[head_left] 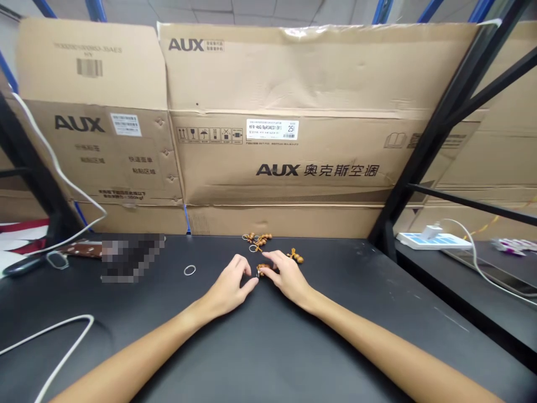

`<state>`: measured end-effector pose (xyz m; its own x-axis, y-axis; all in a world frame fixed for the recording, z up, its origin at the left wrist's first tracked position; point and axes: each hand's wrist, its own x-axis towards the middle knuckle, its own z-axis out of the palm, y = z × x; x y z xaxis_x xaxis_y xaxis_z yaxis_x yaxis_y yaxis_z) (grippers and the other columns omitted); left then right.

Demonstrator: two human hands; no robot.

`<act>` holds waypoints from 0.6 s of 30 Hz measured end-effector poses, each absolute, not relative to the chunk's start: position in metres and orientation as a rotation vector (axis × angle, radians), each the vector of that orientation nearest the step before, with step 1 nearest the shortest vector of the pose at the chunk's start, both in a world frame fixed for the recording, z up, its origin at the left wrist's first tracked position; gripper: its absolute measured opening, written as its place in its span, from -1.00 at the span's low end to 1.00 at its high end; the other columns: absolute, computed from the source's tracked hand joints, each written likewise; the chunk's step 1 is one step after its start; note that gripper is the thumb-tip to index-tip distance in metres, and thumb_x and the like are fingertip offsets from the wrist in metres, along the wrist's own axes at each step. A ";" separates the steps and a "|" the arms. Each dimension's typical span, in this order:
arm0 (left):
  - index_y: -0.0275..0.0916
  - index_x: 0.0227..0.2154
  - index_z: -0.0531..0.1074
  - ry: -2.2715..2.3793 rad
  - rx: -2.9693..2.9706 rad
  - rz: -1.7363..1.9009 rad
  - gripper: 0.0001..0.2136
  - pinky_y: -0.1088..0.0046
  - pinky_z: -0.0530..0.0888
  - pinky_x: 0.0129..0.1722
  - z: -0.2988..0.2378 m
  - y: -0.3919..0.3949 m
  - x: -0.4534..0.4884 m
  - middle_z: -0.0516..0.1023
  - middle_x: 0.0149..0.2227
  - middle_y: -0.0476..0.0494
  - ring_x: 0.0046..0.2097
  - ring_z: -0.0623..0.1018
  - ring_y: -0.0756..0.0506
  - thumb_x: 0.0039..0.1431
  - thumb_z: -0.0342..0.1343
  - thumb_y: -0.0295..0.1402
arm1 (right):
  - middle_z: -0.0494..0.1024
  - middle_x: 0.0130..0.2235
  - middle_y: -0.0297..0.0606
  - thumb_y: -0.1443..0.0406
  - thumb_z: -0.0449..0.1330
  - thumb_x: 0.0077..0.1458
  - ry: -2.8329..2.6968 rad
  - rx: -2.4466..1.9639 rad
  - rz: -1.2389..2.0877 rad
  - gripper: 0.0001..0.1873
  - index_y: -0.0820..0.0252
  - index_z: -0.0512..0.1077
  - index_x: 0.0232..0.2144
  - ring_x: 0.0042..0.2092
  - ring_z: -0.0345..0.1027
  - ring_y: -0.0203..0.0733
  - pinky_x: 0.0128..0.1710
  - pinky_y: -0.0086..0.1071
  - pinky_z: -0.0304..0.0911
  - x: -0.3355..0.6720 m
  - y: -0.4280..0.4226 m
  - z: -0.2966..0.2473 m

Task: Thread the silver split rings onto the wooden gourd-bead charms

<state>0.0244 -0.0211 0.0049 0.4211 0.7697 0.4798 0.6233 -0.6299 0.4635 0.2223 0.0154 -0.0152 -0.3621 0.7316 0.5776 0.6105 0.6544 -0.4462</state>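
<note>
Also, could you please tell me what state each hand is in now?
Left hand: curled, apparently empty.
Right hand: pinching a small metal piece.

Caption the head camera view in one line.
Left hand and right hand meet at wooden beads on a black bench, cardboard boxes behind.

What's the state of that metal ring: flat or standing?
Flat: the metal ring shows as an open oval lying on the black tabletop, untouched.

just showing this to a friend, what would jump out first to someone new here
Large cardboard AUX boxes fill the back, standing behind the black table. At the table's middle, the left hand and right hand meet at a small brown bead piece, with more brown beads just beyond. A white power strip stands out on a separate surface at right.
</note>
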 end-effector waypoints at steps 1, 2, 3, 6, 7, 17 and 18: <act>-0.22 -0.37 0.27 1.262 2.519 0.991 -0.91 0.37 0.37 -0.24 0.005 -0.021 0.023 0.34 -0.29 -0.07 -0.29 0.39 -0.07 0.17 0.03 -0.33 | 0.44 -0.19 -0.21 0.23 0.14 0.15 -2.052 -1.061 0.164 -0.73 0.13 0.35 -0.09 -0.25 0.36 -0.17 -0.22 -0.30 0.30 0.223 0.017 -0.014; -0.22 -0.38 0.28 1.289 2.586 0.957 -0.91 0.35 0.36 -0.24 0.005 -0.021 0.022 0.34 -0.30 -0.07 -0.29 0.38 -0.08 0.18 0.03 -0.33 | 0.43 -0.20 -0.20 0.22 0.14 0.15 -2.024 -1.081 0.124 -0.76 0.15 0.36 -0.13 -0.24 0.35 -0.16 -0.22 -0.29 0.29 0.224 0.017 -0.013; -0.22 -0.40 0.29 1.301 2.654 0.907 -0.89 0.34 0.35 -0.25 0.005 -0.021 0.021 0.35 -0.32 -0.07 -0.31 0.38 -0.08 0.19 0.02 -0.32 | 0.43 -0.24 -0.20 0.22 0.13 0.16 -2.020 -1.089 0.088 -0.83 0.16 0.39 -0.22 -0.25 0.34 -0.16 -0.21 -0.29 0.28 0.226 0.016 -0.011; -0.22 -0.44 0.33 1.292 2.774 0.775 -0.83 0.34 0.33 -0.26 0.006 -0.020 0.019 0.39 -0.36 -0.08 -0.32 0.38 -0.10 0.23 -0.02 -0.30 | 0.42 -0.43 -0.27 0.20 0.08 0.20 -2.216 -1.001 0.085 -0.73 0.17 0.38 -0.51 -0.32 0.32 -0.19 -0.24 -0.32 0.26 0.227 0.007 -0.006; -0.22 -0.43 0.35 1.295 2.777 0.751 -0.83 0.33 0.34 -0.25 0.006 -0.020 0.019 0.41 -0.34 -0.09 -0.30 0.40 -0.10 0.23 -0.03 -0.30 | 0.44 -0.43 -0.28 0.18 0.09 0.19 -2.318 -0.942 0.114 -0.73 0.16 0.39 -0.51 -0.31 0.32 -0.20 -0.23 -0.32 0.26 0.227 0.004 -0.005; -0.29 0.15 0.23 1.529 2.612 0.547 -0.46 0.19 0.07 0.24 -0.011 -0.004 0.003 0.19 0.24 -0.28 0.26 0.17 -0.23 0.25 -0.16 -0.04 | 0.00 0.31 -0.23 -0.12 -0.07 0.16 -2.568 -1.205 0.294 -0.32 0.02 0.09 0.24 0.32 -0.20 0.00 0.27 -0.01 -0.25 0.234 0.016 -0.009; -0.28 0.17 0.21 1.527 2.611 0.519 -0.45 0.19 0.05 0.25 -0.012 -0.003 0.001 0.16 0.25 -0.26 0.27 0.15 -0.22 0.26 -0.18 -0.02 | -0.01 0.31 -0.24 -0.12 -0.08 0.17 -2.573 -1.211 0.301 -0.32 0.01 0.07 0.24 0.32 -0.22 -0.01 0.28 -0.02 -0.27 0.234 0.017 -0.010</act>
